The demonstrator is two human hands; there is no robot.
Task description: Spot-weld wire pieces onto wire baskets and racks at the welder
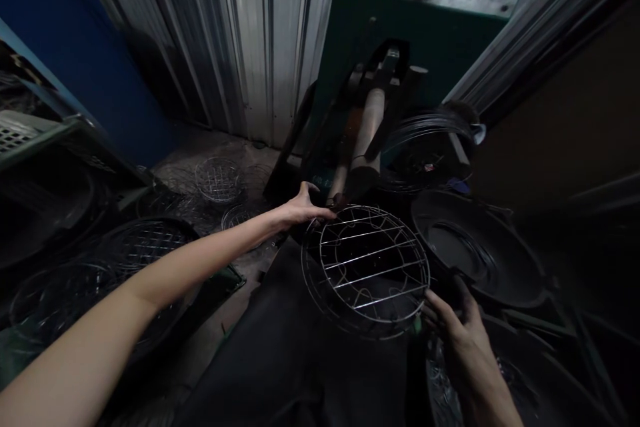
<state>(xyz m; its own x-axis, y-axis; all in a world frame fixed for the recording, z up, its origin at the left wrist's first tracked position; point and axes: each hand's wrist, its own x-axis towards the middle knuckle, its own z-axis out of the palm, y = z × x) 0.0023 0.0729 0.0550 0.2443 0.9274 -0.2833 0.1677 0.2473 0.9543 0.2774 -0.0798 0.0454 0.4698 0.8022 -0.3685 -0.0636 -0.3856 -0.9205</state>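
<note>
A round wire rack, with parallel bars across its top ring and bent wire loops below, is held between my two hands over my lap. My left hand grips its far left rim near the machine's jaws, thumb and fingers closing on the wire. On the near right edge, my right hand pinches the rim between thumb and fingers. Just beyond the rack's far edge are the arms of a green machine, their tips close to the rim. A dark cloth covers my lap beneath the rack.
Wire grids lie on the floor at left, beside crates and a tub of wire racks. Dark round basins stand at right. A wire coil sits behind them. Corrugated metal sheeting forms the back wall.
</note>
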